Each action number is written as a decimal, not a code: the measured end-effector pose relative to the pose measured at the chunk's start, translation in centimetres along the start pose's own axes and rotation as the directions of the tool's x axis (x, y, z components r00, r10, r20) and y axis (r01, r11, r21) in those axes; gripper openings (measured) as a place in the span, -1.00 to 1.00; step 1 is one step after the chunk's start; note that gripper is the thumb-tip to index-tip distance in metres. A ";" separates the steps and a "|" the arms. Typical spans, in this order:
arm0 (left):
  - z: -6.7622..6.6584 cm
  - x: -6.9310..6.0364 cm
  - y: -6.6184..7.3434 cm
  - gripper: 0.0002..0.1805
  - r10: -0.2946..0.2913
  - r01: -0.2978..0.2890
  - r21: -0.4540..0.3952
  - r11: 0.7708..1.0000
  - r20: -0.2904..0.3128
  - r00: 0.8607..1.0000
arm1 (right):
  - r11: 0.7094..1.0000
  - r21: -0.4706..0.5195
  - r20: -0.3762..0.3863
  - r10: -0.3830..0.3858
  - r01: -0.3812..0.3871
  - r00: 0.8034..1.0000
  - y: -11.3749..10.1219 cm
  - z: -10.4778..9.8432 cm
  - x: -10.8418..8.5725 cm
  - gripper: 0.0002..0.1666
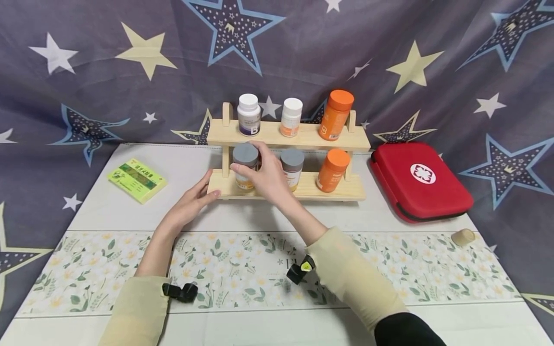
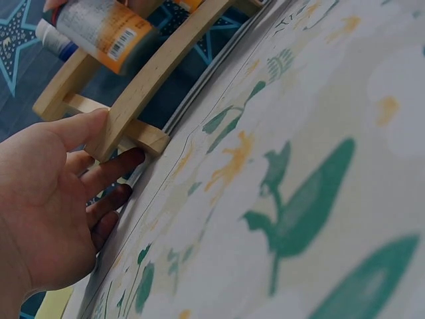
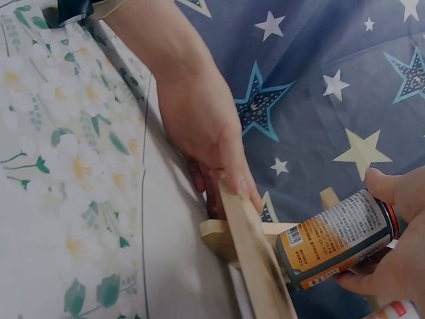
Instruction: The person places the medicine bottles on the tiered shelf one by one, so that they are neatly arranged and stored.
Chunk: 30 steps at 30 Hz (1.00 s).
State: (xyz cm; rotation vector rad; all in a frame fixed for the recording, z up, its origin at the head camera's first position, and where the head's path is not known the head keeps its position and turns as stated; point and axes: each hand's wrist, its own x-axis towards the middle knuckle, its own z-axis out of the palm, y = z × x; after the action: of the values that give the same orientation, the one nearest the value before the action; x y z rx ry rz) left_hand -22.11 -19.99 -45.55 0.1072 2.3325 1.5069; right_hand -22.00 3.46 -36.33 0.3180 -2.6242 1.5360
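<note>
A two-tier wooden shelf (image 1: 221,190) stands at the back of the table, with bottles on both tiers. My left hand (image 1: 190,204) holds the left end of its lower board, thumb on top and the other fingers lower, as the left wrist view shows. In my right hand (image 1: 270,175) is a grey-capped supplement bottle (image 1: 245,154) at the lower tier's left side; thumb and fingers grip it near the cap. Its orange-and-grey label (image 3: 339,232) faces the right wrist camera. Whether its base touches the board I cannot tell. Beside it are another grey-capped bottle (image 1: 292,163) and an orange bottle (image 1: 332,170).
On the upper tier stand two white-capped bottles, a larger one (image 1: 248,115) and a smaller one (image 1: 291,117), plus an orange bottle (image 1: 336,115). A green-yellow box (image 1: 137,180) lies left. At right are a red first-aid case (image 1: 420,182) and a small beige cylinder (image 1: 463,237).
</note>
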 end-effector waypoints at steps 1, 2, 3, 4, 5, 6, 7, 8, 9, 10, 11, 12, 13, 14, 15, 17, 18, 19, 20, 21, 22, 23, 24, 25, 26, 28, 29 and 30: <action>0.0 0.0 0.0 -0.03 -0.002 0.002 0.000 1.000 -0.001 1.000 | 1.000 -0.003 -0.001 0.006 -0.006 1.000 0.1 0.1 0.1 -0.24; 0.0 0.1 -0.1 -0.03 -0.006 0.006 0.000 1.000 -0.001 1.000 | 1.000 -0.006 0.000 0.010 -0.010 1.000 0.2 0.2 0.1 -0.24; -0.1 0.1 -0.1 -0.03 -0.008 0.008 0.000 1.000 -0.001 1.000 | 1.000 -0.010 0.002 0.014 -0.013 1.000 0.4 0.3 0.2 -0.24; -0.1 0.1 -0.1 -0.03 -0.012 0.012 0.001 1.000 -0.001 1.000 | 1.000 -0.013 0.004 0.015 -0.015 1.000 0.5 0.4 0.2 -0.24; -0.1 0.1 -0.1 -0.03 -0.014 0.014 0.002 1.000 -0.002 1.000 | 1.000 -0.013 0.006 0.017 -0.017 1.000 0.6 0.5 0.2 -0.24; -0.1 0.1 -0.1 -0.03 -0.013 0.013 0.003 1.000 -0.002 1.000 | 1.000 -0.014 0.006 0.018 -0.018 1.000 0.7 0.5 0.2 -0.24; -0.1 0.1 -0.1 -0.03 -0.013 0.013 0.002 1.000 -0.001 1.000 | 1.000 -0.013 0.006 0.018 -0.018 1.000 0.8 0.6 0.3 -0.25; -0.1 0.1 -0.1 -0.03 -0.013 0.013 0.003 1.000 -0.001 1.000 | 1.000 -0.013 0.005 0.016 -0.016 1.000 0.9 0.6 0.3 -0.25; 0.0 0.1 -0.1 -0.03 -0.011 0.012 0.004 1.000 -0.001 1.000 | 1.000 -0.013 0.003 0.014 -0.014 1.000 0.9 0.7 0.3 -0.25; 0.0 0.1 -0.1 -0.02 -0.010 0.010 0.005 1.000 -0.001 1.000 | 1.000 -0.013 0.002 0.011 -0.011 1.000 1.0 0.7 0.3 -0.25; 0.0 0.1 0.0 -0.02 -0.008 0.008 0.003 1.000 -0.001 1.000 | 1.000 -0.013 0.002 0.008 -0.008 1.000 1.0 0.7 0.4 -0.25; 0.0 0.1 0.0 -0.02 -0.007 0.007 0.004 1.000 -0.002 1.000 | 1.000 -0.014 0.002 0.004 -0.004 1.000 1.0 0.7 0.4 -0.26; 0.0 0.1 0.0 -0.02 -0.004 0.004 0.003 1.000 -0.002 1.000 | 1.000 -0.014 0.004 0.001 -0.001 1.000 1.0 0.7 0.4 -0.25; 0.0 0.1 0.1 -0.03 -0.003 0.003 0.003 1.000 -0.002 1.000 | 1.000 -0.014 0.006 -0.002 0.002 1.000 1.0 0.7 0.4 -0.25; 0.0 0.0 0.1 -0.03 0.000 0.000 0.003 1.000 -0.003 1.000 | 1.000 -0.014 0.008 -0.004 0.004 1.000 1.0 0.7 0.4 -0.25; 0.1 0.0 0.2 -0.04 0.004 -0.004 0.003 1.000 -0.003 1.000 | 1.000 -0.011 0.011 -0.011 0.011 1.000 1.0 0.7 0.4 -0.24; 0.1 0.0 0.2 -0.04 0.005 -0.005 0.004 1.000 -0.004 1.000 | 1.000 -0.010 0.013 -0.014 0.014 1.000 1.1 0.7 0.4 -0.24; 0.1 -0.1 0.2 -0.04 0.007 -0.007 0.003 1.000 -0.004 1.000 | 1.000 -0.008 0.015 -0.017 0.018 1.000 1.1 0.7 0.4 -0.24; 0.1 -0.1 0.2 -0.04 0.007 -0.007 0.002 1.000 -0.004 1.000 | 1.000 -0.008 0.017 -0.021 0.021 1.000 1.1 0.6 0.4 -0.23; 0.1 -0.1 0.2 -0.04 0.009 -0.009 0.001 1.000 -0.005 1.000 | 1.000 -0.007 0.019 -0.026 0.026 0.999 1.1 0.6 0.4 -0.23; 0.1 -0.1 0.2 -0.04 0.010 -0.010 -0.001 1.000 -0.005 1.000 | 1.000 -0.009 0.020 -0.030 0.030 0.999 1.1 0.6 0.4 -0.23; 0.1 -0.2 0.2 -0.03 0.012 -0.012 -0.002 1.000 -0.005 1.000 | 0.999 -0.010 0.021 -0.032 0.032 0.999 1.1 0.6 0.4 -0.23; 0.1 -0.2 0.2 -0.03 0.013 -0.013 -0.002 1.000 -0.005 1.000 | 0.999 -0.012 0.022 -0.033 0.033 0.999 1.2 0.6 0.5 -0.22; 0.1 -0.2 0.2 -0.04 0.014 -0.014 -0.001 1.000 -0.004 1.000 | 0.999 -0.014 0.023 -0.033 0.033 0.999 1.2 0.6 0.5 -0.22; 0.1 -0.2 0.2 -0.04 0.014 -0.014 0.000 1.000 -0.005 1.000 | 0.999 -0.017 0.023 -0.033 0.033 0.999 1.2 0.6 0.5 -0.22; 0.1 -0.2 0.2 -0.04 0.013 -0.013 0.002 1.000 -0.004 1.000 | 0.999 -0.022 0.026 -0.031 0.031 0.999 1.2 0.6 0.6 -0.21; 0.1 -0.1 0.3 -0.04 0.013 -0.013 0.002 1.000 -0.004 1.000 | 0.999 -0.026 0.027 -0.028 0.028 0.999 1.2 0.6 0.6 -0.21; 0.1 -0.1 0.3 -0.04 0.011 -0.011 0.004 1.000 -0.004 1.000 | 0.999 -0.033 0.027 -0.026 0.027 0.999 1.1 0.6 0.6 -0.19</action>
State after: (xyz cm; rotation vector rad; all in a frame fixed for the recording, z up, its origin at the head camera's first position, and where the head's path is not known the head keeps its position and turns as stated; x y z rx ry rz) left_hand -22.00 -19.80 -45.29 0.1180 2.3416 1.5096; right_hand -22.84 3.41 -37.48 0.3722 -2.6517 1.4880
